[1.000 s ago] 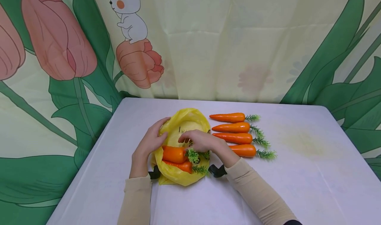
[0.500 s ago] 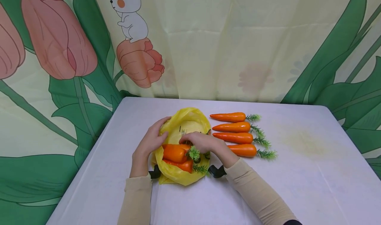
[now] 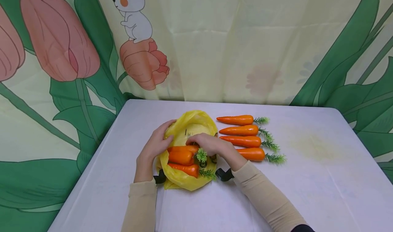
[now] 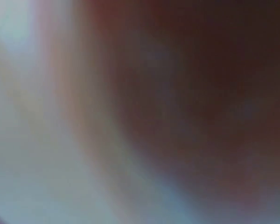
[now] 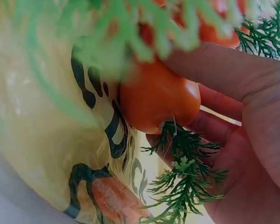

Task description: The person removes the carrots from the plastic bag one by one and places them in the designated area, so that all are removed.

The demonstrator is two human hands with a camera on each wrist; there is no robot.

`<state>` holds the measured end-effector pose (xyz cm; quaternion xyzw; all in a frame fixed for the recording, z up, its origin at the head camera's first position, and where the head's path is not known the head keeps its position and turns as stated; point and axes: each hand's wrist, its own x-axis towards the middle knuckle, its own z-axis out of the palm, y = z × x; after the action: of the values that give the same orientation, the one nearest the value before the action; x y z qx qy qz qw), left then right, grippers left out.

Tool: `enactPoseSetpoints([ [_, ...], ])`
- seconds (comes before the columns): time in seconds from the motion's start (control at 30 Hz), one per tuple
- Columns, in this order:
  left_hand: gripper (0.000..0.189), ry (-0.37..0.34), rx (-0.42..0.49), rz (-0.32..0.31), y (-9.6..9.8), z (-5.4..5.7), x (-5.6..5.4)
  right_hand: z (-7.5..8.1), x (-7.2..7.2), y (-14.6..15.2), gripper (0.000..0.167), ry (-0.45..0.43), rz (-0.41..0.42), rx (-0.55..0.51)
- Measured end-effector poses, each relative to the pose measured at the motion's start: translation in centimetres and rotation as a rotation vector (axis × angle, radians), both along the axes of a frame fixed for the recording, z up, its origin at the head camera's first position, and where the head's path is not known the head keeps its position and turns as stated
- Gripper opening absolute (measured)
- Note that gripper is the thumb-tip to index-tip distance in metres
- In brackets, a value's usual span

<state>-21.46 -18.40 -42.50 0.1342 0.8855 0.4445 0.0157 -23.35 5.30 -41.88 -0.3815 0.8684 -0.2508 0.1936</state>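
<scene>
A yellow plastic bag (image 3: pixel 196 117) with its mouth facing up sits at the middle of the table. Several orange carrots (image 3: pixel 181 157) with green tops lie inside it. My left hand (image 3: pixel 156 141) holds the bag's left rim, thumb on the inner side. Inside the bag, my right hand (image 3: pixel 207 144) grips a carrot; the right wrist view shows this carrot (image 5: pixel 161 100) by its thick end between thumb and fingers, leafy top hanging below. Much of the gripped carrot is hidden by the hand. The left wrist view is too dark and blurred to read.
To the right of the bag lies a row of several carrots (image 3: pixel 241 131), tips to the left and leafy tops to the right. The nearest one (image 3: pixel 252 154) is partly behind the right wrist. A white cloth covers the table (image 3: pixel 307 187); a printed curtain (image 3: pixel 208 54) hangs behind it.
My right hand has moved slightly within the bag, and a carrot at the back of the pile now shows more, next to the others. My left hand has stayed at the rim.
</scene>
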Motion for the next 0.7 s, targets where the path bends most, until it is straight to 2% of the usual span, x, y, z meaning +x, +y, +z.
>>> enactPoseSetpoints([
  [0.1, 0.057, 0.001, 0.001, 0.0, 0.0, 0.1, 0.0, 0.0, -0.1, 0.1, 0.046, 0.016, -0.001, -0.012],
  [0.3, 0.056, 0.001, -0.008, -0.001, 0.0, -0.1, 0.1, 0.1, -0.1, 1.0, 0.04, 0.012, -0.027, -0.036],
  [0.47, 0.056, 0.005, -0.016, 0.011, -0.1, 0.0, 0.3, 0.9, -0.4, 2.1, 0.043, 0.076, -0.019, -0.037],
  [0.7, 0.057, 0.018, -0.021, 0.009, -0.2, 0.2, 0.1, 2.1, -0.4, 3.9, 0.046, 0.099, -0.061, -0.013],
])
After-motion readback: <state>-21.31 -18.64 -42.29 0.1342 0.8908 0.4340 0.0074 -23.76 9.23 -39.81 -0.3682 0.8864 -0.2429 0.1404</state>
